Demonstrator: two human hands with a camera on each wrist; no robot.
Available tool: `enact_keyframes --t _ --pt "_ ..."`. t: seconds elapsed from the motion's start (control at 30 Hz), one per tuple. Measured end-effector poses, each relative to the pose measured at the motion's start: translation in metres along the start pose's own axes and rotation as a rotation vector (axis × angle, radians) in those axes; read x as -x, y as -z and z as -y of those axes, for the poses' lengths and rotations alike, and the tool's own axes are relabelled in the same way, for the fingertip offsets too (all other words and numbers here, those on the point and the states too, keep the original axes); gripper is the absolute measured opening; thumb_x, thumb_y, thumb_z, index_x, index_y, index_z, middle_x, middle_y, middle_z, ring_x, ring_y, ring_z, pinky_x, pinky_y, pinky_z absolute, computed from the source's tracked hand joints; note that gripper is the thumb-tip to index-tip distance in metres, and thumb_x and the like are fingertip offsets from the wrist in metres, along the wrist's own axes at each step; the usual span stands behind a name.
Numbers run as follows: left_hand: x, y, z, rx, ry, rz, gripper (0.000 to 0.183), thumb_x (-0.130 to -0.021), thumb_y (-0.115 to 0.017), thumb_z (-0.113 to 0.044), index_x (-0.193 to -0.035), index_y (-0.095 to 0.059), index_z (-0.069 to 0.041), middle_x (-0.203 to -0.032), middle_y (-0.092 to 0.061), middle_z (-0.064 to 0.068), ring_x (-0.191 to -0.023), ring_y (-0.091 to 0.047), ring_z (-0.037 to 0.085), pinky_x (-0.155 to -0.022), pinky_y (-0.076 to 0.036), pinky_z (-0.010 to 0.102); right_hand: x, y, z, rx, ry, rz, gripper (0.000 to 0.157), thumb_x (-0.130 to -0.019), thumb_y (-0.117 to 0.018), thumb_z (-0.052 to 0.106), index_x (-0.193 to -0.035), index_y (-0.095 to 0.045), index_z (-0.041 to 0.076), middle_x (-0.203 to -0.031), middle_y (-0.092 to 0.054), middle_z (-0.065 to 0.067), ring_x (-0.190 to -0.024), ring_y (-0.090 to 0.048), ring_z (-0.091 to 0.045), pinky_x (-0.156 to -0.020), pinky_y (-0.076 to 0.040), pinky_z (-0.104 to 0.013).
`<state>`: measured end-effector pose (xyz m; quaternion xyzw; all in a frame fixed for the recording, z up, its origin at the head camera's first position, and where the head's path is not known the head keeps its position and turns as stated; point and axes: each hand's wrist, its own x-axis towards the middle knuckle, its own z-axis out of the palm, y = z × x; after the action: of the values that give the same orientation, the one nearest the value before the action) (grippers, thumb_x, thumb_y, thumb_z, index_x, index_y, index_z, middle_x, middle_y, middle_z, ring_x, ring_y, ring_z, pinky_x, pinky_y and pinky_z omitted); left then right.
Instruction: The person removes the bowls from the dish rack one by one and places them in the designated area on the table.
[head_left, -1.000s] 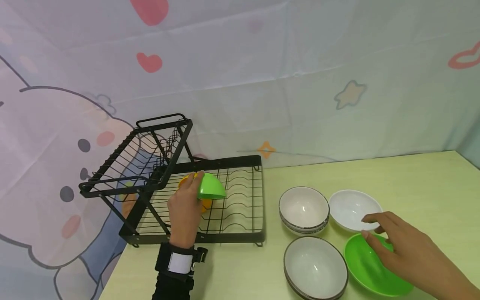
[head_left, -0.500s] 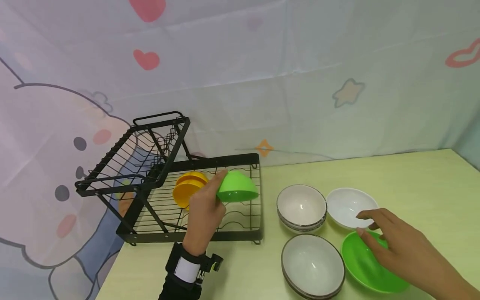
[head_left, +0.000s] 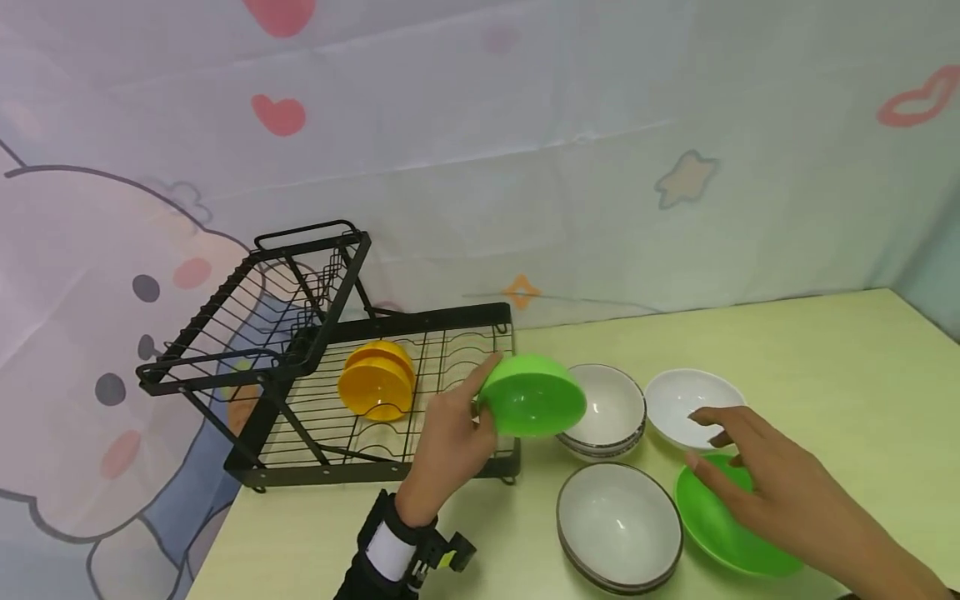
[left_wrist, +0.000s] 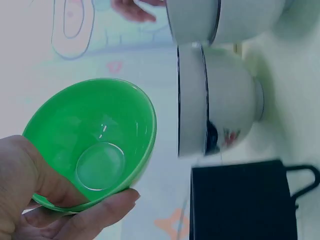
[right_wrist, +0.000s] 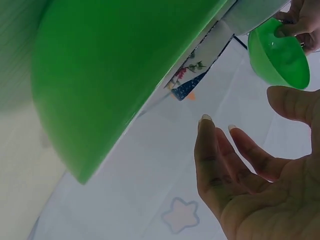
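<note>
My left hand pinches a small green bowl by its rim, thumb inside and fingers outside, as the left wrist view shows. The bowl is tilted and held above the right side of the black dish rack. My right hand hovers over a larger green bowl, fingers loosely bent and holding nothing. Two yellow bowls lean one against the other in the rack's lower tier. A white bowl stands just beyond my right hand.
Two stacks of dark-rimmed white bowls stand right of the rack: a far stack and a near stack. The rack's raised upper tier juts up at the left. A patterned cloth hangs behind the table.
My left hand has carried the green bowl rightward, away from the yellow bowls, and its inside has turned toward the head view. The right hand stays over the larger green bowl.
</note>
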<state>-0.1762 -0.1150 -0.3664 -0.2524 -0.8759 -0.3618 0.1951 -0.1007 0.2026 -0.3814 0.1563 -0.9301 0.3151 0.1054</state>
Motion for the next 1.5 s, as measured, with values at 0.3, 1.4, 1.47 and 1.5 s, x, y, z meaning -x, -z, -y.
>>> enact_keyframes --t 0.3,1.4,1.47,1.5 --pt "0.010 -0.013 -0.022 0.139 -0.006 0.073 0.066 -0.077 -0.053 0.012 -0.138 -0.046 -0.011 -0.094 -0.070 0.012 -0.039 -0.045 -0.002 -0.032 -0.036 0.016 -0.005 -0.003 0.018 -0.057 -0.009 0.031 0.043 -0.092 -0.058 0.039 -0.127 -0.045 0.018 -0.117 -0.058 -0.006 -0.093 -0.060 -0.022 -0.073 -0.052 -0.049" --pt "0.023 -0.022 -0.062 0.343 -0.042 0.319 0.045 -0.096 -0.054 -0.026 -0.138 -0.042 -0.017 -0.123 -0.060 0.019 -0.095 -0.061 0.005 -0.060 -0.053 0.012 0.001 -0.003 0.022 0.036 0.038 -0.037 0.020 -0.097 -0.042 0.007 -0.118 -0.041 0.006 -0.067 -0.052 0.002 -0.065 -0.050 -0.014 -0.058 -0.048 -0.039" --pt "0.022 -0.020 -0.062 0.296 -0.074 0.300 0.043 -0.096 -0.052 -0.027 -0.137 -0.044 -0.016 -0.122 -0.061 0.014 -0.096 -0.061 0.005 -0.060 -0.052 0.012 0.002 -0.003 0.020 0.041 0.027 -0.029 0.019 -0.097 -0.042 0.006 -0.116 -0.041 0.004 -0.063 -0.048 0.004 -0.063 -0.048 -0.014 -0.056 -0.047 -0.038" --pt "0.022 -0.020 -0.062 0.276 -0.090 0.289 0.042 -0.097 -0.051 -0.028 -0.136 -0.044 -0.015 -0.123 -0.061 0.013 -0.096 -0.061 0.005 -0.060 -0.052 0.011 0.002 -0.003 0.019 0.044 0.020 -0.025 0.019 -0.097 -0.041 0.006 -0.115 -0.040 0.003 -0.061 -0.046 0.005 -0.062 -0.047 -0.013 -0.055 -0.046 -0.037"
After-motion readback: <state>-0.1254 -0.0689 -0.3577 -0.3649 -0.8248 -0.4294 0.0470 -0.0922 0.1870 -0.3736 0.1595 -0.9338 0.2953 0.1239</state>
